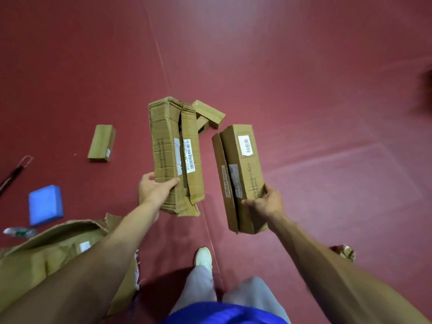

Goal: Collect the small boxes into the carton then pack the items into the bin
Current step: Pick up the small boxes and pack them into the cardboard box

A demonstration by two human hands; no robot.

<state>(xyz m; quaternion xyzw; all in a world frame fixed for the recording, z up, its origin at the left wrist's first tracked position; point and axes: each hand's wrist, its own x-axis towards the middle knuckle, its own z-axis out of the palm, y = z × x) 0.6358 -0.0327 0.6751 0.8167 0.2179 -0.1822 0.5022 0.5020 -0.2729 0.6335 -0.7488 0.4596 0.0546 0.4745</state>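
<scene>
Both boxes (175,146) barcoded — text unreadable

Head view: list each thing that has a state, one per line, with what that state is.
Left hand: grip shut on the creased box.
Right hand: grip shut on the smooth box.
Creased box: held up, crumpled, seam split open.
Smooth box: held up, closed, intact.
Small box: lying on the floor, closed.
Carton: on the floor, flaps open and torn.
Blue block: lying on the floor.
</scene>
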